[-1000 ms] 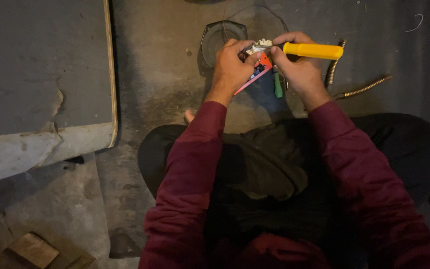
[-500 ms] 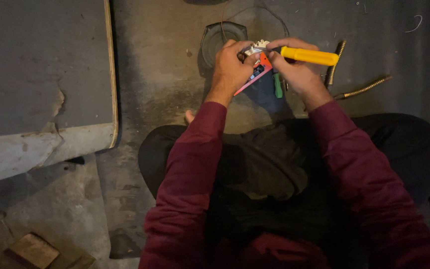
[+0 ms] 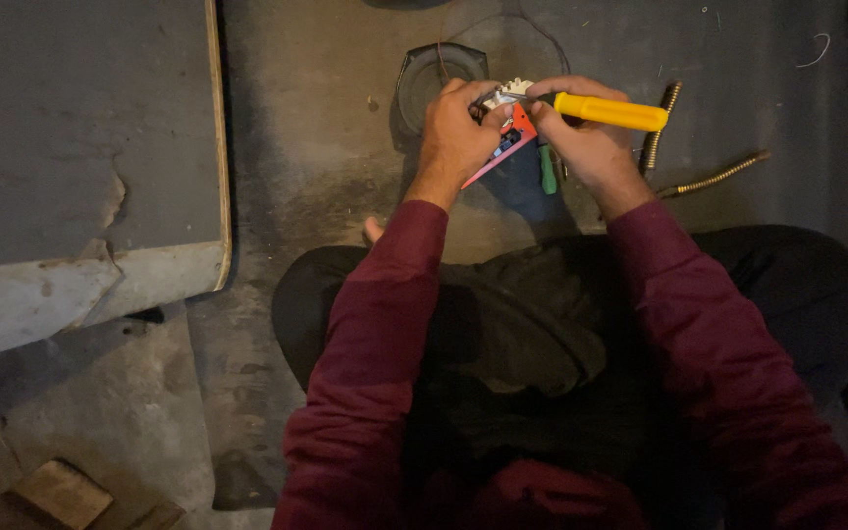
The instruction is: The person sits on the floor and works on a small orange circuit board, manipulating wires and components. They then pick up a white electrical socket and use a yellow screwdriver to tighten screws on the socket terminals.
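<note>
My left hand point(image 3: 455, 132) grips a small red and pink part point(image 3: 504, 147) with a white toothed piece at its top, held above my lap. My right hand point(image 3: 581, 137) holds a screwdriver with a yellow handle point(image 3: 612, 111), lying almost level, its tip hidden at the part between my hands. A green-handled tool point(image 3: 548, 170) shows just under my right hand. Both sleeves are dark red. I sit on the floor with legs crossed.
A round dark speaker-like object point(image 3: 424, 79) with a thin wire lies on the concrete floor beyond my hands. Two ribbed metal hoses point(image 3: 714, 180) lie to the right. A large grey board point(image 3: 71, 128) with a worn edge fills the left. Wood scraps point(image 3: 56, 494) sit bottom left.
The yellow screwdriver handle has tilted and shifted slightly downward to the right as my right hand worked it against the part. My left hand keeps its grip.
</note>
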